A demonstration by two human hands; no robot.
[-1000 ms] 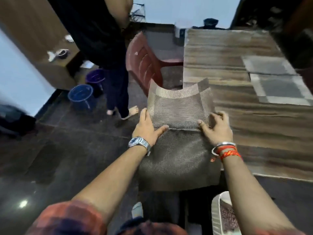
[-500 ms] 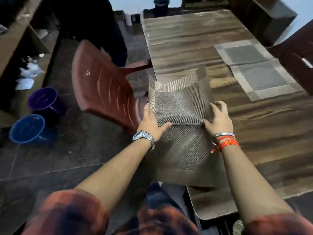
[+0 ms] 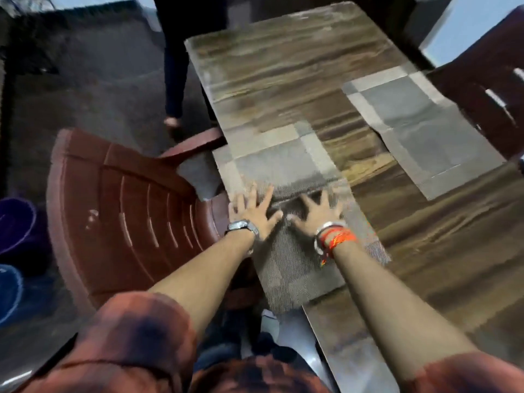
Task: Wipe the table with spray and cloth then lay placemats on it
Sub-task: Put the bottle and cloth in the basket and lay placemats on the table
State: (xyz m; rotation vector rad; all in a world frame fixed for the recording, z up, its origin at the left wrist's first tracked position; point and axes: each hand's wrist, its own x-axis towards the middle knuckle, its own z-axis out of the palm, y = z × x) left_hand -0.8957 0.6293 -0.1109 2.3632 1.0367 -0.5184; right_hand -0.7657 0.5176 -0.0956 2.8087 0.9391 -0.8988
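Note:
Two grey woven placemats lie end to end along the left edge of the wooden table (image 3: 442, 245). The far placemat (image 3: 275, 157) is flat. The near placemat (image 3: 300, 273) hangs slightly over the table's edge. My left hand (image 3: 252, 211) and my right hand (image 3: 317, 214) press flat with spread fingers where the two mats meet. Two more placemats (image 3: 425, 131) lie flat on the right side of the table.
A red plastic chair (image 3: 127, 208) stands tight against the table's left edge. Another person's legs (image 3: 174, 66) are at the far left corner. Purple and blue buckets (image 3: 14, 222) sit on the dark floor at left. A dark chair (image 3: 487, 95) is at the right.
The bent placemat I held by its fold now lies unfolded and flat on the table. Both hands have let go of it and spread out, pressing down. The view has tilted further down.

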